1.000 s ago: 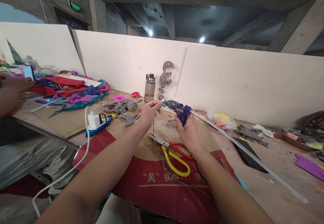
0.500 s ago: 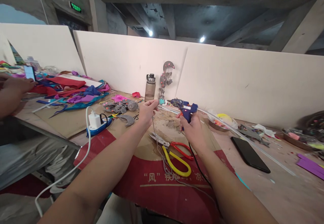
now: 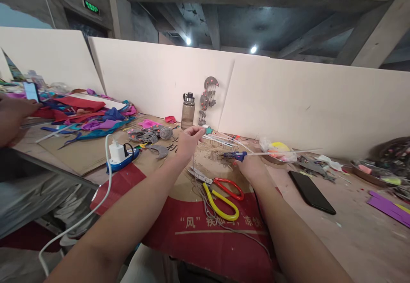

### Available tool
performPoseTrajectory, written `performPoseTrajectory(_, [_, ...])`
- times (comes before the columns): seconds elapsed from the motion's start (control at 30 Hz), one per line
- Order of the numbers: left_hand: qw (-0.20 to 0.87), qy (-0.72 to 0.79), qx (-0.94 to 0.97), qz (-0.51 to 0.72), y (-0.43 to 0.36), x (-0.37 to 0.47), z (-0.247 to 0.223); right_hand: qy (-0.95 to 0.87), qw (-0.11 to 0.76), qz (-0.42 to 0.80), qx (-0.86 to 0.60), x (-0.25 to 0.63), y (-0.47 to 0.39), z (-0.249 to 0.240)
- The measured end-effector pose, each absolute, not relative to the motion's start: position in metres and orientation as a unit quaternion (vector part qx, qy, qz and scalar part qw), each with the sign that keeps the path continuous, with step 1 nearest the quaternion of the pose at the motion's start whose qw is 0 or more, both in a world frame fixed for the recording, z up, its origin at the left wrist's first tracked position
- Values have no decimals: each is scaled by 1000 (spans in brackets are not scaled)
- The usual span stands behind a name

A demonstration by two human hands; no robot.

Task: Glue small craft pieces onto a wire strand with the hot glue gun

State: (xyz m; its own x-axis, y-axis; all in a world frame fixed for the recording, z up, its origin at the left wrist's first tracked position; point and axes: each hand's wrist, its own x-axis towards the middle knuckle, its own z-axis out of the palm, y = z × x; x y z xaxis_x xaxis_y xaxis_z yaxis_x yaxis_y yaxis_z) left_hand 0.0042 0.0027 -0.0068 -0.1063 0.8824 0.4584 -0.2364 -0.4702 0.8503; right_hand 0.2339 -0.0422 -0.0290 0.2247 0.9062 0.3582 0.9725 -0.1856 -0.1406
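Note:
My left hand (image 3: 189, 141) pinches a small teal star (image 3: 209, 130) at its fingertips, above the cardboard. A thin grey cord (image 3: 193, 161) hangs below that hand and runs down past the scissors. To the right, my right hand (image 3: 251, 170) is closed round a blue glue gun (image 3: 241, 155), held low over the board with its nozzle pointing left and a long clear glue stick (image 3: 288, 151) sticking out behind. Between my forearms lie scissors (image 3: 221, 197) with one yellow and one red handle, their blades partly open.
A water bottle (image 3: 188, 111) stands by the white partition (image 3: 144, 74), beside a grey moon hanging ornament (image 3: 209, 93). Left are a blue power strip (image 3: 123, 161), coloured felt scraps (image 3: 96, 112) and another person's hand (image 3: 14, 114). A black phone (image 3: 311, 192) lies right.
My right hand has lowered the glue gun away from the star and turned it flatter. The left hand still holds the star, slightly further right.

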Motion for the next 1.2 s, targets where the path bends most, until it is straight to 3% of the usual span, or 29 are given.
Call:
performPoseTrajectory(0.07, [329, 330, 567, 679, -2, 6, -7, -592, 194, -110, -775, 229, -44, -23])
performPoseTrajectory(0.13, [216, 344, 615, 675, -6, 7, -6, -608, 309, -64, -728, 215, -46, -16])
performPoseTrajectory(0.27, [-14, 344, 685, 642, -16, 9, -6, -604, 584, 215, -498, 172, -54, -10])
performPoseTrajectory(0.4, [-86, 309, 727, 607, -20, 11, -7, -505, 671, 430, -333, 137, -62, -10])
performPoseTrajectory(0.5, [-31, 289, 735, 612, -21, 14, -8, -485, 674, 452, -325, 132, -65, -10])
performPoseTrajectory(0.87, [338, 318, 646, 606, -26, 22, -6, -571, 639, 224, -464, 143, -71, -4])
performPoseTrajectory(1.2, [444, 263, 618, 593, -20, 27, -9, -579, 613, 148, -517, 149, -69, -4])
